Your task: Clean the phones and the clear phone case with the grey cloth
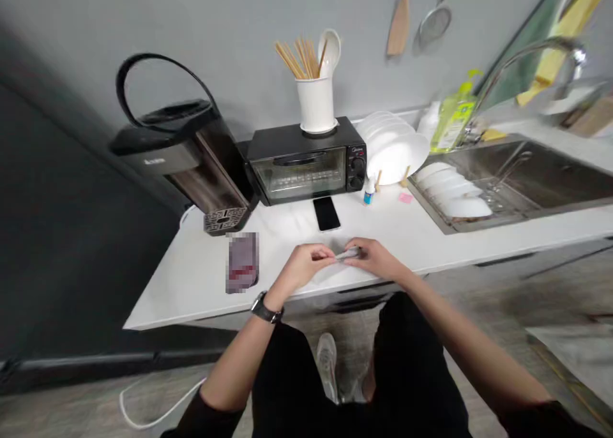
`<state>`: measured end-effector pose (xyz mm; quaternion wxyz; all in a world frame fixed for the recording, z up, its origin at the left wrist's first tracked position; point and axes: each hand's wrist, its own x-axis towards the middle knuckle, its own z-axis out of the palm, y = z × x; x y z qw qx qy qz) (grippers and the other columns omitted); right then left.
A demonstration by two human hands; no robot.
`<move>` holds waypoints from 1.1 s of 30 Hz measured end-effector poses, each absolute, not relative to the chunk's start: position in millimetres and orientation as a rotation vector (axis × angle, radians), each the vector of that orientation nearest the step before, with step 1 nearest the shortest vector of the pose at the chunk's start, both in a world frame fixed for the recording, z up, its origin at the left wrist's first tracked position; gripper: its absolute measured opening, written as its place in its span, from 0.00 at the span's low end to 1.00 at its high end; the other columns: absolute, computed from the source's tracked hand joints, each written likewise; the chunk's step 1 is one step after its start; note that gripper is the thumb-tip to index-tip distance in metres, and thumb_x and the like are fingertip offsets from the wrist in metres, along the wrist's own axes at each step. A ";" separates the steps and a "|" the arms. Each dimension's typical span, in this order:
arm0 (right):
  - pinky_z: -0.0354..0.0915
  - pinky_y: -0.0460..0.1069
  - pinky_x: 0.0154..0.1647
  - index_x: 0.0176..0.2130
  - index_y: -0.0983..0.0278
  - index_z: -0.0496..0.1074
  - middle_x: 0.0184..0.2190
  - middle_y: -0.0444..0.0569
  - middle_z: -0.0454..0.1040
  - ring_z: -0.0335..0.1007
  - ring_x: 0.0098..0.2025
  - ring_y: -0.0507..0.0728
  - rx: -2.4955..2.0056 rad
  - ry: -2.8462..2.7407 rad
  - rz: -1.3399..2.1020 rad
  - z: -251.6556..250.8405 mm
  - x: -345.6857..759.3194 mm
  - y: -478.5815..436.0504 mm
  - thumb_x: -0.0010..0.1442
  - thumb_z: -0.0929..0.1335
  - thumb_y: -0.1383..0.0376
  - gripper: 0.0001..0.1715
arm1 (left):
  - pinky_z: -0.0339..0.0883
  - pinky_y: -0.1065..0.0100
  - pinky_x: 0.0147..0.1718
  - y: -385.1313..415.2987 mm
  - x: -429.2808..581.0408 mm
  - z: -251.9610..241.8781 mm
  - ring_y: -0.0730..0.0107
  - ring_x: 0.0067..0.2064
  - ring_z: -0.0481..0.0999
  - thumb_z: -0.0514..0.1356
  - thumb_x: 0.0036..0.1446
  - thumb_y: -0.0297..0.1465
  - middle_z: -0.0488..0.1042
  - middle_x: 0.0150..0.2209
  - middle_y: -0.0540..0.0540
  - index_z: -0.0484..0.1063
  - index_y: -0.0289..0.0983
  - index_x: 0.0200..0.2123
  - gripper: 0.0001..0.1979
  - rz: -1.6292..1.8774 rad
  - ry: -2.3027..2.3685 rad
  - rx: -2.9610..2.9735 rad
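Here, at the front edge of the white countertop [191,278], I see two hands meet over a small silvery object [347,255]. The fingertips of the left hand [306,265] pinch one end and those of the right hand [378,259] pinch the other, fingers curled close around it. The object is held just above the counter; the view is too blurred for me to say what it is, perhaps a thin packet.

A dark wristwatch [264,308] sits on the left wrist. Just beyond the hands a black phone [326,213] lies flat in front of a black toaster oven [306,163], which carries a white holder of chopsticks [316,103] on its top. A pixelated pack [242,262] lies near the left hand, toward the counter's left end, with a dark appliance [182,151], lid raised, behind it. Toward the right end stand stacked white plates [397,147], a small bottle [368,192], a pink note [405,198] and the steel sink [550,176].
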<state>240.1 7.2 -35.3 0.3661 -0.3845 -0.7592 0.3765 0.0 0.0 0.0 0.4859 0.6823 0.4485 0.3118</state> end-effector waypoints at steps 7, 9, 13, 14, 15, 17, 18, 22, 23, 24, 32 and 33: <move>0.70 0.55 0.48 0.39 0.64 0.83 0.41 0.52 0.84 0.78 0.44 0.62 -0.984 -1.828 1.216 -26.9 249.4 17.1 0.63 0.72 0.48 0.22 | 0.71 0.68 0.39 15.0 -15.0 -4.4 0.65 0.38 0.81 0.67 0.59 0.36 0.85 0.38 0.45 0.84 0.37 0.39 0.10 0.674 1.074 1.756; 0.70 0.56 0.48 0.39 0.64 0.83 0.39 0.52 0.84 0.79 0.43 0.62 -1.032 -1.841 1.142 -22.1 251.1 30.0 0.62 0.72 0.48 0.21 | 0.72 0.67 0.39 26.6 -18.2 1.6 0.64 0.39 0.82 0.67 0.59 0.33 0.85 0.39 0.45 0.84 0.37 0.42 0.09 0.681 1.125 1.839; 0.70 0.54 0.44 0.36 0.63 0.82 0.35 0.50 0.83 0.79 0.39 0.61 -0.992 -1.873 0.842 8.0 246.4 53.4 0.64 0.72 0.52 0.18 | 0.72 0.66 0.41 44.6 -20.4 42.6 0.64 0.39 0.81 0.68 0.59 0.29 0.84 0.39 0.46 0.83 0.39 0.38 0.04 0.781 1.219 2.193; 0.70 0.54 0.45 0.37 0.63 0.82 0.36 0.50 0.83 0.79 0.40 0.60 -0.945 -1.886 0.769 17.6 245.2 54.9 0.66 0.72 0.53 0.16 | 0.72 0.66 0.42 44.7 -20.5 55.4 0.64 0.40 0.81 0.67 0.61 0.29 0.84 0.39 0.46 0.83 0.39 0.39 0.04 0.796 1.201 2.289; 0.70 0.53 0.46 0.38 0.62 0.82 0.38 0.51 0.83 0.79 0.41 0.60 -0.898 -1.903 0.709 26.0 244.7 53.8 0.67 0.71 0.54 0.15 | 0.71 0.66 0.43 42.2 -20.6 66.6 0.64 0.41 0.81 0.67 0.62 0.28 0.83 0.40 0.46 0.82 0.40 0.39 0.03 0.808 1.175 2.362; 0.71 0.54 0.49 0.40 0.61 0.82 0.41 0.51 0.83 0.79 0.44 0.60 -0.819 -1.962 0.647 34.6 246.6 43.5 0.68 0.71 0.56 0.13 | 0.71 0.65 0.45 29.8 -20.8 78.4 0.64 0.43 0.80 0.66 0.64 0.29 0.82 0.41 0.47 0.81 0.40 0.40 0.03 0.800 1.132 2.459; 0.71 0.54 0.50 0.41 0.61 0.81 0.43 0.51 0.83 0.79 0.45 0.60 -0.791 -2.004 0.644 33.3 248.7 34.9 0.69 0.70 0.57 0.12 | 0.71 0.65 0.46 20.4 -21.0 77.4 0.65 0.43 0.80 0.65 0.65 0.29 0.82 0.41 0.48 0.80 0.40 0.40 0.03 0.779 1.119 2.486; 0.72 0.55 0.51 0.42 0.59 0.82 0.44 0.51 0.82 0.79 0.47 0.60 -0.769 -2.209 0.679 -2.0 257.7 -9.7 0.71 0.69 0.58 0.11 | 0.72 0.63 0.46 -26.3 -23.8 37.4 0.63 0.44 0.79 0.62 0.68 0.30 0.81 0.41 0.47 0.80 0.41 0.43 0.05 0.611 1.113 2.566; 0.73 0.55 0.51 0.42 0.59 0.82 0.45 0.51 0.82 0.79 0.47 0.60 -0.783 -2.256 0.678 -12.8 258.7 -19.5 0.70 0.69 0.58 0.11 | 0.73 0.62 0.46 -36.8 -24.8 24.1 0.62 0.45 0.79 0.63 0.68 0.32 0.81 0.41 0.47 0.80 0.41 0.44 0.05 0.558 1.099 2.578; 0.73 0.56 0.51 0.43 0.59 0.82 0.45 0.51 0.82 0.79 0.47 0.60 -0.803 -2.283 0.673 -22.2 259.0 -27.1 0.70 0.70 0.58 0.11 | 0.73 0.61 0.47 -44.9 -25.9 11.9 0.60 0.47 0.78 0.64 0.67 0.34 0.80 0.43 0.46 0.80 0.42 0.45 0.07 0.534 1.099 2.568; 0.60 0.68 0.69 0.69 0.61 0.66 0.68 0.60 0.68 0.63 0.69 0.68 -0.934 -2.439 0.366 -43.6 247.1 -0.1 0.69 0.69 0.49 0.36 | 0.53 0.47 0.72 -13.2 -36.4 -25.0 0.52 0.74 0.57 0.60 0.68 0.46 0.57 0.74 0.42 0.57 0.46 0.73 0.34 0.422 1.076 2.687; 0.56 0.71 0.71 0.72 0.61 0.60 0.70 0.61 0.64 0.60 0.71 0.69 -0.954 -2.516 0.321 -46.0 246.7 6.5 0.68 0.69 0.47 0.42 | 0.51 0.46 0.72 -6.8 -38.2 -25.9 0.52 0.75 0.55 0.60 0.67 0.49 0.55 0.75 0.43 0.54 0.47 0.74 0.37 0.347 1.051 2.701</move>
